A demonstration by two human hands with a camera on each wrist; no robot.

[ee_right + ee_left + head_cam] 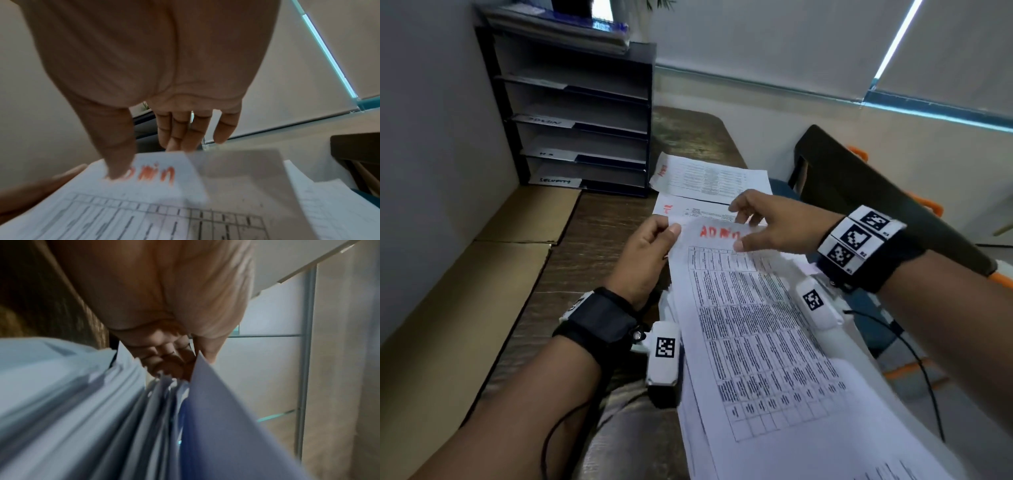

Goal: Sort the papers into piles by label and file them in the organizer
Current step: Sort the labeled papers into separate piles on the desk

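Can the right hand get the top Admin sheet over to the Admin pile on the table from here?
Probably yes: the right hand already pinches the top sheet, and nothing stands between it and the Admin pile.

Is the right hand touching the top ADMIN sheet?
Touching. The right wrist view shows the right hand with its thumb pressed on the top ADMIN sheet over the red label.

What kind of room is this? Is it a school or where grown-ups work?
Probably an office. A black organizer with labelled shelves stands on a wooden desk, printed papers are marked "ADMIN" in red, and window blinds hang behind.
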